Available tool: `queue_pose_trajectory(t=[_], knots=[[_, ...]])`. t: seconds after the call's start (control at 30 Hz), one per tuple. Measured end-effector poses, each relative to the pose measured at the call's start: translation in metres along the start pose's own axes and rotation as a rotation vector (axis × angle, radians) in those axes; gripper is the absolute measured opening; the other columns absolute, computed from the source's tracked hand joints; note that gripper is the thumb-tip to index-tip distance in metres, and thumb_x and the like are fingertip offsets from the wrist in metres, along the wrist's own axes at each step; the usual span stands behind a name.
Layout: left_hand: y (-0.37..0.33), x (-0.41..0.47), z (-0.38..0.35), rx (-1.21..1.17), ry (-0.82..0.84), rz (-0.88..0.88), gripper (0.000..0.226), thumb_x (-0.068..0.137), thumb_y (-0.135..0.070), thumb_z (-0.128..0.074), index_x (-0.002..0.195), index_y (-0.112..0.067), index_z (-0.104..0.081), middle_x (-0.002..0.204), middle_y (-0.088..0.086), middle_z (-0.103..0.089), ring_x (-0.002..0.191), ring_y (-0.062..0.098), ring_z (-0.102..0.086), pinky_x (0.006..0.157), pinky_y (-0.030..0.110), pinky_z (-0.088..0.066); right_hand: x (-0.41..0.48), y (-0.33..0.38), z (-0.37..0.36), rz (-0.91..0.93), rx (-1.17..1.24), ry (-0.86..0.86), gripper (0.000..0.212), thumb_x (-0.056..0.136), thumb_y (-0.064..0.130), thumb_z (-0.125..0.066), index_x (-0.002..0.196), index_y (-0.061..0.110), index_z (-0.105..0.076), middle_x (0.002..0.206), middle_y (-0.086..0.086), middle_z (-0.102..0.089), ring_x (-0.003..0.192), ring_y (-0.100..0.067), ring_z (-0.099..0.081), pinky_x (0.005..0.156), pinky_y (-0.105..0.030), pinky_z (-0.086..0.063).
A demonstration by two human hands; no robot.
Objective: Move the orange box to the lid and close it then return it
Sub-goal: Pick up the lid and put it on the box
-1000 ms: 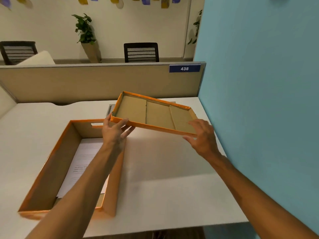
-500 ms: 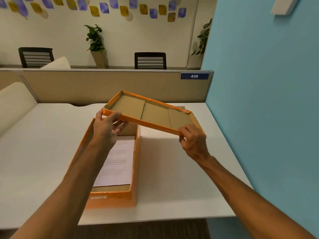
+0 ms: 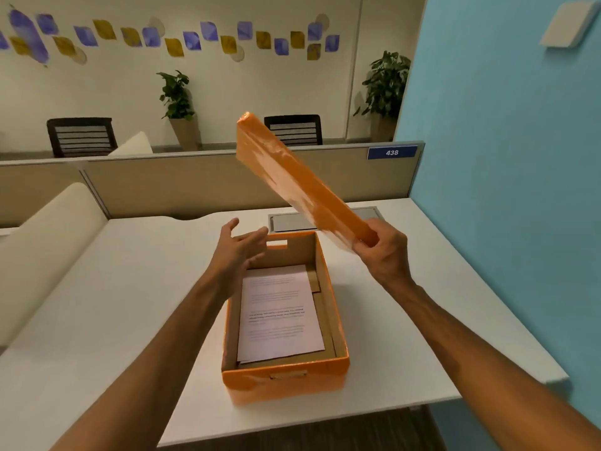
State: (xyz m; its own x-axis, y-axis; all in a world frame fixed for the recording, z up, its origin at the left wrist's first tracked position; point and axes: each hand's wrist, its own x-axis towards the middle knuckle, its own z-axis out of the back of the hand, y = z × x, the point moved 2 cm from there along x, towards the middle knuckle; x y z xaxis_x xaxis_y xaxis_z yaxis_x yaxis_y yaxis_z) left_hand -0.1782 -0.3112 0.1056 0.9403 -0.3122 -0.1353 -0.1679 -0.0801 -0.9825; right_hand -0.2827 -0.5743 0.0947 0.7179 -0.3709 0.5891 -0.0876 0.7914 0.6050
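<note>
Lid [image 3: 302, 183] tilts up-left from right hand [image 3: 385, 252], above orange box [image 3: 286, 375].

A blue label [image 3: 392, 152] at the right end of the desk partition [image 3: 195, 187] reads "438". Print on the sheet [image 3: 279, 317] inside the orange box [image 3: 286, 380] is too blurred to read.

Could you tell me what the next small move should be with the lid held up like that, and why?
Probably bring the left hand up to the lid's free upper end. Only the right hand grips it, at its lower corner, and it is tilted steeply above the open orange box, which holds paper. A second grip would let it be levelled over the box.
</note>
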Motion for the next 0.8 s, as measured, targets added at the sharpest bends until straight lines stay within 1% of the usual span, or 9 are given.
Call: queue_pose_trajectory(t=[0.07, 0.1, 0.23, 0.37, 0.47, 0.57, 0.63, 0.73, 0.8], knots=[[0.008, -0.001, 0.010, 0.009, 0.026, 0.029, 0.086, 0.084, -0.024, -0.075, 0.153, -0.023, -0.024, 0.148, 0.017, -0.046, 0.123, 0.032, -0.057, 0.107, 0.053, -0.045, 0.002, 0.018, 0.000, -0.038, 0.058, -0.030, 0.036, 0.085, 0.036, -0.075, 0.110, 0.010, -0.067, 0.106, -0.006, -0.072, 0.084, -0.013, -0.062, 0.075, -0.010, -0.044], [0.011, -0.001, 0.014, 0.024, 0.034, 0.030, 0.084, 0.084, -0.023, -0.075, 0.152, -0.021, -0.025, 0.148, 0.017, -0.046, 0.122, 0.031, -0.057, 0.106, 0.053, -0.046, 0.004, 0.026, 0.000, -0.070, 0.088, -0.042, 0.038, 0.086, 0.037, -0.074, 0.113, 0.012, -0.067, 0.109, -0.005, -0.071, 0.085, -0.013, -0.062, 0.075, -0.010, -0.043], [0.015, 0.003, 0.026, 0.083, 0.059, 0.016, 0.083, 0.085, -0.024, -0.075, 0.152, -0.017, -0.027, 0.148, 0.017, -0.045, 0.124, 0.029, -0.053, 0.107, 0.050, -0.046, 0.013, 0.048, 0.002, -0.249, 0.281, -0.026, 0.040, 0.086, 0.039, -0.073, 0.119, 0.018, -0.063, 0.118, -0.004, -0.068, 0.097, -0.022, -0.067, 0.083, -0.034, -0.056], [0.011, 0.007, 0.037, 0.130, 0.067, 0.009, 0.083, 0.086, -0.032, -0.073, 0.153, -0.019, -0.025, 0.153, 0.015, -0.040, 0.130, 0.030, -0.048, 0.108, 0.048, -0.041, 0.018, 0.060, 0.003, -0.368, 0.620, 0.045, 0.034, 0.086, 0.038, -0.073, 0.117, 0.037, -0.058, 0.118, 0.009, -0.067, 0.101, -0.020, -0.068, 0.078, -0.036, -0.057], [0.006, 0.007, 0.044, 0.170, 0.063, 0.008, 0.079, 0.090, -0.041, -0.065, 0.154, -0.021, -0.023, 0.158, 0.010, -0.035, 0.140, 0.035, -0.041, 0.110, 0.052, -0.037, 0.022, 0.058, 0.001, -0.506, 0.767, 0.067, 0.052, 0.085, 0.036, -0.075, 0.132, 0.032, -0.053, 0.126, 0.005, -0.065, 0.105, -0.023, -0.067, 0.080, -0.046, -0.060], [0.002, 0.005, 0.053, 0.179, 0.069, -0.006, 0.062, 0.096, -0.041, -0.056, 0.150, -0.021, -0.033, 0.155, 0.006, -0.043, 0.139, 0.035, -0.044, 0.107, 0.052, -0.040, 0.023, 0.051, -0.005, -0.632, 0.846, 0.118, 0.060, 0.082, 0.036, -0.077, 0.136, 0.037, -0.051, 0.127, 0.003, -0.065, 0.107, -0.029, -0.067, 0.079, -0.053, -0.060], [0.002, 0.003, 0.060, 0.179, 0.036, -0.005, 0.055, 0.098, -0.038, -0.054, 0.147, -0.018, -0.040, 0.150, 0.007, -0.048, 0.135, 0.036, -0.048, 0.105, 0.053, -0.042, 0.020, 0.046, -0.009, -0.697, 0.882, 0.149, 0.059, 0.081, 0.034, -0.078, 0.134, 0.038, -0.054, 0.128, 0.002, -0.063, 0.107, -0.031, -0.066, 0.073, -0.051, -0.061], [0.005, -0.002, 0.068, 0.187, -0.034, -0.010, 0.057, 0.095, -0.035, -0.059, 0.146, -0.013, -0.044, 0.143, 0.009, -0.054, 0.125, 0.034, -0.055, 0.100, 0.052, -0.047, 0.016, 0.037, -0.015, -0.764, 0.907, 0.180, 0.057, 0.082, 0.031, -0.077, 0.133, 0.035, -0.055, 0.126, 0.001, -0.064, 0.106, -0.031, -0.065, 0.064, -0.044, -0.062], [0.007, -0.006, 0.072, 0.204, -0.050, -0.005, 0.057, 0.093, -0.035, -0.063, 0.143, -0.012, -0.046, 0.138, 0.008, -0.057, 0.118, 0.032, -0.058, 0.094, 0.048, -0.050, 0.011, 0.029, -0.019, -0.809, 0.896, 0.207, 0.056, 0.084, 0.027, -0.076, 0.135, 0.031, -0.054, 0.126, -0.001, -0.064, 0.107, -0.032, -0.064, 0.068, -0.047, -0.060]])
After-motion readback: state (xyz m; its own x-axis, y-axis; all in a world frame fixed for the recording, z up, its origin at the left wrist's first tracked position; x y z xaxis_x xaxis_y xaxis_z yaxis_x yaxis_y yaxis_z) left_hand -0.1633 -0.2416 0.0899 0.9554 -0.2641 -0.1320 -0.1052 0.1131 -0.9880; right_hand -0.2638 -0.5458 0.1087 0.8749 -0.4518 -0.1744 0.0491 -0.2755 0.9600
